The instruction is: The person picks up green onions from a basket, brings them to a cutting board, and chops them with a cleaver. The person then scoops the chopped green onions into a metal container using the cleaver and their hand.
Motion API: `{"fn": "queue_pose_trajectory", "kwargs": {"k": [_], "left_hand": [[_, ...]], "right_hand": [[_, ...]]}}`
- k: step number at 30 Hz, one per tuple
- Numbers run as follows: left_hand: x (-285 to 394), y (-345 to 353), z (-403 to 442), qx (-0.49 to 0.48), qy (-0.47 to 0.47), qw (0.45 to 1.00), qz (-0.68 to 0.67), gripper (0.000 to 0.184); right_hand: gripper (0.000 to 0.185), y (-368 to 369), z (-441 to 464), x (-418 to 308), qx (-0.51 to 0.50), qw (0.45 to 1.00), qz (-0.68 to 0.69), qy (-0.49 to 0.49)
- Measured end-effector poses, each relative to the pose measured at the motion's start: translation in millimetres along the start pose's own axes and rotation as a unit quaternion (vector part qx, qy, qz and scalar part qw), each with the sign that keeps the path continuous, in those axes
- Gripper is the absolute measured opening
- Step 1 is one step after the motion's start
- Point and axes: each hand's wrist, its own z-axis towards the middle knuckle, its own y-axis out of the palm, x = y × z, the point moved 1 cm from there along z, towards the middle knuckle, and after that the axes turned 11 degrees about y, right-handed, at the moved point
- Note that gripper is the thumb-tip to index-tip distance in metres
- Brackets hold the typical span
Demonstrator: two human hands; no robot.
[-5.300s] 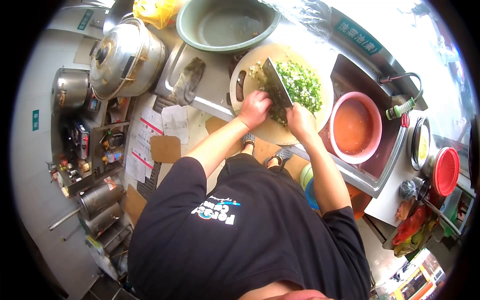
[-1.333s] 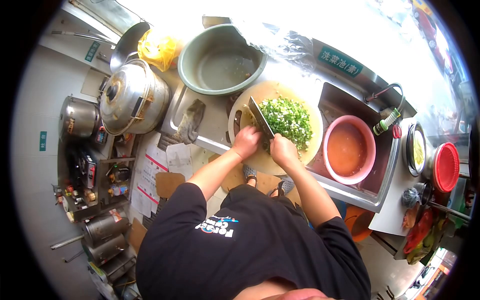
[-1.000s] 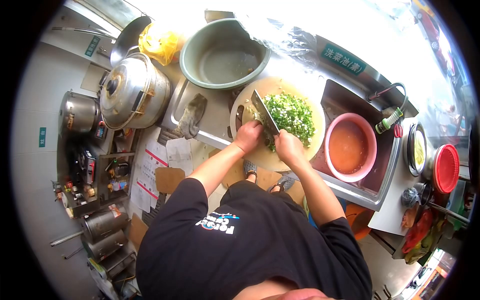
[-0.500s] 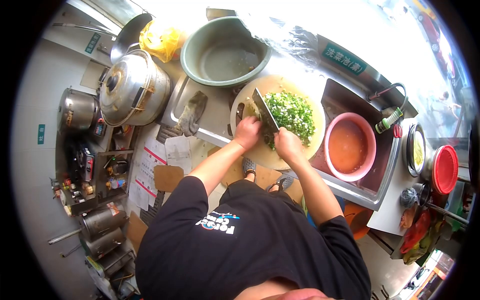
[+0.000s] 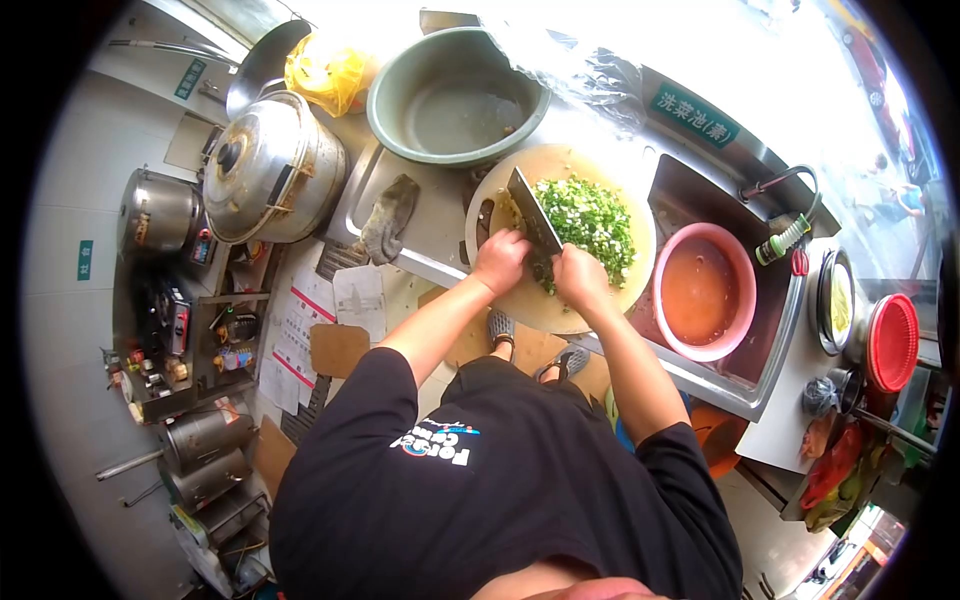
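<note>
Most of the chopped scallions [image 5: 592, 222] look done, heaped on the round cutting board [image 5: 545, 312] right of the cleaver [image 5: 536, 212] my right hand [image 5: 580, 275] grips, few bits remaining by my left hand [image 5: 502, 260], its fingers curled, grasp hidden, the blade placed much as half a second ago.

green basin [image 5: 450, 112], lidded pot [image 5: 268, 170] — pink tub [image 5: 745, 300] in sink [image 5: 677, 190]

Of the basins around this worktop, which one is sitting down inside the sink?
The pink basin, with murky orange-brown liquid in it. The grey-green basin stands outside the sink, beyond the cutting board.
</note>
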Motion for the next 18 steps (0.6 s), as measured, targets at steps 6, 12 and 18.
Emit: {"fn": "queue_pose_trajectory", "kwargs": {"k": [6, 12, 18], "left_hand": [[2.1, -2.4, 0.5, 0.069, -0.029, 0.996, -0.048, 0.011], [-0.9, -8.7, -0.2, 0.046, -0.022, 0.998, -0.046, 0.009], [-1.1, -15.0, -13.3, 0.107, -0.175, 0.955, -0.213, 0.016]], "right_hand": [[0.024, -2.8, -7.9, 3.6, -0.009, 1.000, -0.005, -0.012], [0.022, -15.5, -15.5, -1.1, 0.003, 1.000, 0.011, -0.028], [0.022, -8.0, -11.4, 7.3, -0.016, 0.999, -0.014, -0.028]]}}
